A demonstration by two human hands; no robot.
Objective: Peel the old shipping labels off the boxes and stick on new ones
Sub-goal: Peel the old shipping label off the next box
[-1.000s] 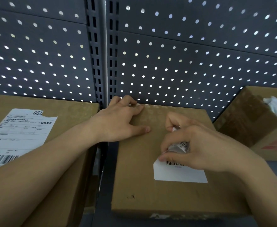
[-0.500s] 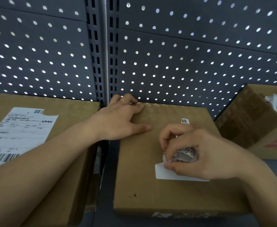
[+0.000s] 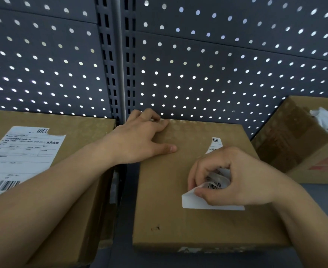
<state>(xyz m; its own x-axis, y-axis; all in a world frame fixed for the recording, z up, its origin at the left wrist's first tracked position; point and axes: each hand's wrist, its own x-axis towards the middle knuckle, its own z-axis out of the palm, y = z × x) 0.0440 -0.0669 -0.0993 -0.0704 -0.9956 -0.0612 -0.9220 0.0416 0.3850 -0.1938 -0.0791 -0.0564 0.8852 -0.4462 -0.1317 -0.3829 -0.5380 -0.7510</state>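
Observation:
A brown cardboard box (image 3: 171,206) lies flat in the middle. My right hand (image 3: 234,176) pinches the crumpled, peeled part of its old white label (image 3: 194,202); only the label's lower strip still lies on the lid. A small torn scrap of label with a barcode (image 3: 215,142) stays stuck near the box's far edge. My left hand (image 3: 140,140) rests flat on the far left corner of this box, with its fingers curled over the back edge.
A second cardboard box (image 3: 78,171) with a full shipping label (image 3: 20,157) stands on the left. At the right is an open carton (image 3: 294,144) holding crumpled white label scraps (image 3: 327,120). A dark perforated panel (image 3: 198,64) closes off the back.
My right hand has pulled the label toward me, rolling more of it off the box and uncovering a torn scrap near the far edge. The left hand has stayed in place.

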